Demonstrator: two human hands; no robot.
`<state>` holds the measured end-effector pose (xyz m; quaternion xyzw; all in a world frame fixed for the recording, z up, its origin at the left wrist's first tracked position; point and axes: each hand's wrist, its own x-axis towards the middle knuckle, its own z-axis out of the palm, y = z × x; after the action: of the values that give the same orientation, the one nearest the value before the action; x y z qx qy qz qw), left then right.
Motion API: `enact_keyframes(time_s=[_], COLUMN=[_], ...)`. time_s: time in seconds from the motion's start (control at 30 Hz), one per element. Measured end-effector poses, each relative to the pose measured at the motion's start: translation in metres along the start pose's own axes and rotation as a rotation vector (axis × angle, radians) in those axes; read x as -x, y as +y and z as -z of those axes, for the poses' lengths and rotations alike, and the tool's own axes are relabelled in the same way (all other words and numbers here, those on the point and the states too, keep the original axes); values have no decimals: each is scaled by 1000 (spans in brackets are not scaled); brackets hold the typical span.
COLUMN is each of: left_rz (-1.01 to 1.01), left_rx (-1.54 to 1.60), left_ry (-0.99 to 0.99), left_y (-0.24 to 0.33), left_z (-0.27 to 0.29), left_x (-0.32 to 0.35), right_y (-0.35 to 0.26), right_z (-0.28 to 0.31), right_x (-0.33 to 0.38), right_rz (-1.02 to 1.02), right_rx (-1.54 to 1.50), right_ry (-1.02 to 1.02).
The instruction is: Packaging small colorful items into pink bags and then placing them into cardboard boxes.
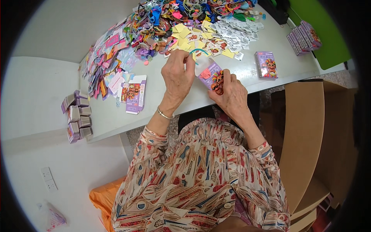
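Note:
Over the table, my left hand [177,75] pinches a thin teal band [199,49] that curves out past the fingertips. My right hand [233,94] grips a small purple printed box [211,75], tilted, with its flap end raised toward the left hand. Beyond both hands lie yellow cards [191,36] and a heap of small white packets [235,33]. To the left, an unfilled-looking purple carton [133,96] rests on the table with its flaps out. A closed purple box [266,65] stands to the right of my right hand.
A large heap of colourful trinkets [154,19] covers the far side, with shiny cards [104,65] spilling left. Purple boxes [303,38] are lined up at the far right; flattened cartons [79,116] sit by the left edge. A big cardboard box [303,135] stands at lower right.

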<state>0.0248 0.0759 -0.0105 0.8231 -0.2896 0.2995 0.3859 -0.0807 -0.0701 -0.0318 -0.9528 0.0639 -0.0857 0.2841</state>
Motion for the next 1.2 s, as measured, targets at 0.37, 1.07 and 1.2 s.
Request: enact_keyframes(time_s=[0.37, 1.07, 1.2], left_rz=[-81, 56, 399], left_rx=[-65, -36, 415], left_ry=[-371, -375, -638], left_y=[0, -1, -17], left_z=[7, -2, -1], left_x=[19, 22, 21], right_y=[6, 6, 7], right_z=[-2, 3, 5], right_x=[2, 5, 4], right_rz=[6, 4, 11], right_rx=[-35, -56, -63], right_ry=[20, 22, 53])
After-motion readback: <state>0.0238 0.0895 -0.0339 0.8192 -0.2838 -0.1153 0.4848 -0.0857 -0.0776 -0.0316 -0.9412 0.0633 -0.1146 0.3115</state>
